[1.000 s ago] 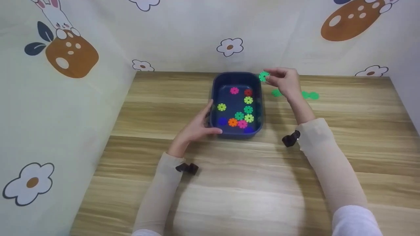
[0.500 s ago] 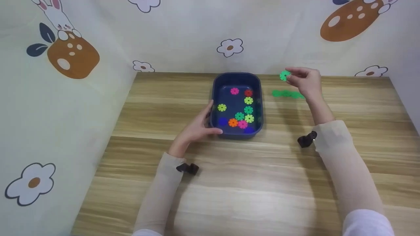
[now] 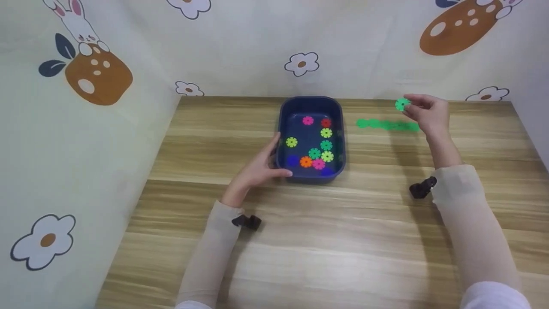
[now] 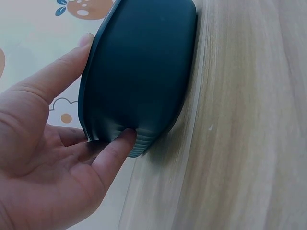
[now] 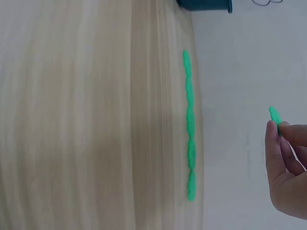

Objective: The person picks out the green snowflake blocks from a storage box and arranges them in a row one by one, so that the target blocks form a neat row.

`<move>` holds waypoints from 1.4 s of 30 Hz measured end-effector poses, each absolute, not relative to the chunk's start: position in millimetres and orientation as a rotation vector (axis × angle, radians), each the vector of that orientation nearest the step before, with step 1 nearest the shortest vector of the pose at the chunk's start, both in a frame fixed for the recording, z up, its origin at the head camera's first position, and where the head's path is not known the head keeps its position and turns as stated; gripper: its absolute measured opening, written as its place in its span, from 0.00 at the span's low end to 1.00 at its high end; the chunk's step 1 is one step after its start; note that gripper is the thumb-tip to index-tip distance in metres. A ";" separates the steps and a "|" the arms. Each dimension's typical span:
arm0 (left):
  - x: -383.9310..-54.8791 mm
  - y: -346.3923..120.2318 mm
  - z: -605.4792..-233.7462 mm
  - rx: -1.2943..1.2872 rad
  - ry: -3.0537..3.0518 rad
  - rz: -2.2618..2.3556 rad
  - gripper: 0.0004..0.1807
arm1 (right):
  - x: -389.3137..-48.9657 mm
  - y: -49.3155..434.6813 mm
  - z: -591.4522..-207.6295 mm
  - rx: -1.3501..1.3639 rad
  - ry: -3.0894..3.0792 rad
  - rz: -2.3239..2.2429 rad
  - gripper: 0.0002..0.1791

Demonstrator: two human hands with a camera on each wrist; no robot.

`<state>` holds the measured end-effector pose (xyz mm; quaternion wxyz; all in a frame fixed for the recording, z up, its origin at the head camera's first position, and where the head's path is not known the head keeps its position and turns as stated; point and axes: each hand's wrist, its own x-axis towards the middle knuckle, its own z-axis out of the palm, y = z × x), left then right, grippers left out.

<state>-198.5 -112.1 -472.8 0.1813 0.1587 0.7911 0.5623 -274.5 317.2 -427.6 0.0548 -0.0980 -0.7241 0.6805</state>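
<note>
Between its thumb and fingers my right hand [image 3: 433, 113] pinches a green notched plastic disc [image 3: 402, 104], raised above the table at the back right. Below it lies a row of overlapping or joined green discs [image 3: 381, 124]; the right wrist view shows this row [image 5: 190, 124] edge-on as a long strip. My left hand [image 3: 256, 169] rests against the near left corner of a dark blue plastic bin [image 3: 281, 116], thumb at the front rim and fingers along the left wall. In the left wrist view straight fingers [image 4: 112, 155] touch the bin's outer wall [image 4: 139, 62].
Inside the bin lie several loose discs, among them pink [image 3: 308, 120], red [image 3: 326, 123], yellow [image 3: 291, 142], orange [image 3: 306, 162] and blue ones. The wood-grain table [image 3: 326, 240] meets a patterned cloth backdrop [image 3: 240, 43] right behind the bin.
My right hand has carried the green disc rightward from beside the bin's rim, along above the green row, uncovering more of that row. My left hand and the bin have stayed in place.
</note>
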 end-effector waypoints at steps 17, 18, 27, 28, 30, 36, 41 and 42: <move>-197.1 -113.1 -472.0 0.466 2.157 1.659 0.61 | -268.0 365.1 -447.5 -0.592 -2.302 1.930 0.13; -197.3 -113.1 -472.1 0.468 2.165 1.654 0.62 | -268.2 367.2 -449.0 -0.611 -2.302 1.935 0.13; -198.7 -112.5 -473.5 0.437 2.211 1.613 0.62 | -266.8 380.4 -459.6 -0.707 -2.216 2.096 0.10; -198.5 -112.5 -473.7 0.438 2.212 1.611 0.62 | -266.0 380.9 -460.7 -0.712 -2.192 2.128 0.10; -198.2 -112.6 -474.0 0.447 2.213 1.609 0.62 | -264.2 381.5 -462.6 -0.714 -2.161 2.175 0.11; -197.4 -112.9 -473.6 0.452 2.209 1.617 0.62 | -262.1 383.5 -464.9 -0.712 -2.313 2.063 0.14; -197.5 -113.0 -473.4 0.436 2.178 1.630 0.62 | -262.3 386.3 -462.4 -0.728 -2.502 1.896 0.08; -197.6 -113.2 -473.5 0.427 2.175 1.628 0.62 | -262.5 386.6 -462.0 -0.726 -2.541 1.854 0.07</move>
